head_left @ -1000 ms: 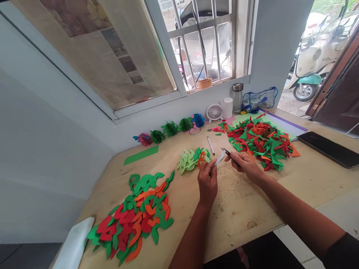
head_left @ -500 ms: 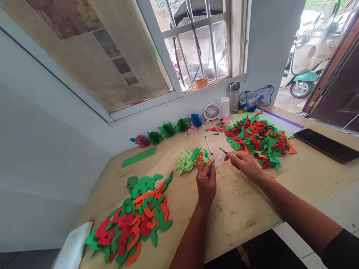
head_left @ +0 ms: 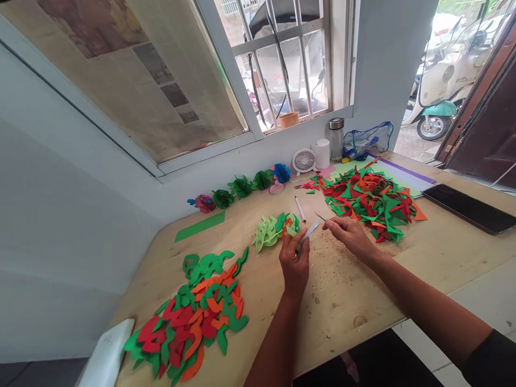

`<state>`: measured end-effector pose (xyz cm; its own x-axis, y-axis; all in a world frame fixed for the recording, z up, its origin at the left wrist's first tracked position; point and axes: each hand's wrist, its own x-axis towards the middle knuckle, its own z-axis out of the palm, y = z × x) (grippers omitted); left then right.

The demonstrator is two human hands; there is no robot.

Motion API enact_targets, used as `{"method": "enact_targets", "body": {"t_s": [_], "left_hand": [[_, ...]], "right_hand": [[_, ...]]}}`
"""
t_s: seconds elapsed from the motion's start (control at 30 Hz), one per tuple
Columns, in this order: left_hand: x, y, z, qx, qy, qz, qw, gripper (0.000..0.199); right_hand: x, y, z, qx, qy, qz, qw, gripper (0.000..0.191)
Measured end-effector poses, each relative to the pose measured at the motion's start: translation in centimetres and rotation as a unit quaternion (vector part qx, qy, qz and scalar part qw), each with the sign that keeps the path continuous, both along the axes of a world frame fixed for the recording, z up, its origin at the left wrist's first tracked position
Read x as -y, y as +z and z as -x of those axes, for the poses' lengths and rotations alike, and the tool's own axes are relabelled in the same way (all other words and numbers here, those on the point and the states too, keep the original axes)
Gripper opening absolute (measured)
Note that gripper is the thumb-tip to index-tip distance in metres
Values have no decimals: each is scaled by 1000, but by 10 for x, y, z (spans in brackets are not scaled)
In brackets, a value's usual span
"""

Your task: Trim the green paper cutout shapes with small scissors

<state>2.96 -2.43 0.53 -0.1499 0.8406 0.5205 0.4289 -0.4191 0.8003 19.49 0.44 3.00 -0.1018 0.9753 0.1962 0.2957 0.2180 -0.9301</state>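
My left hand pinches a small pale strip of paper over the middle of the wooden table. Just to its right, my right hand is closed on a thin, dark pointed tool, its tip near the paper's upper end but apart from it. Behind my left hand lies a small pile of light green cut pieces with some orange and darker green ones. A white pen rests on the table beyond both hands.
A large pile of red, green and orange shapes covers the left front. Pointed scraps are heaped at right, beside a black phone. Paper flowers, a fan and a glass bottle stand along the wall.
My left hand has moved slightly left with the paper strip, and its tilt has changed a little. The pointed tool in my right hand has shifted slightly and sits farther from the paper.
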Motion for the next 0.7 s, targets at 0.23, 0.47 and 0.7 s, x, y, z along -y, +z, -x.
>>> {"method": "enact_targets", "body": {"t_s": [0.23,0.47,0.7], "left_hand": [[0,-3,0,30,6,-1,1000,24],[0,-6,-1,14,7,-18,1000,25],[0,-8,-2,15,2,-10,1000,28]], "right_hand": [[1,2,2,21,13,-34,999,38],[1,-1,3,26,36,-48,998,36],[2,0,3,38,55,-40,997,36]]}}
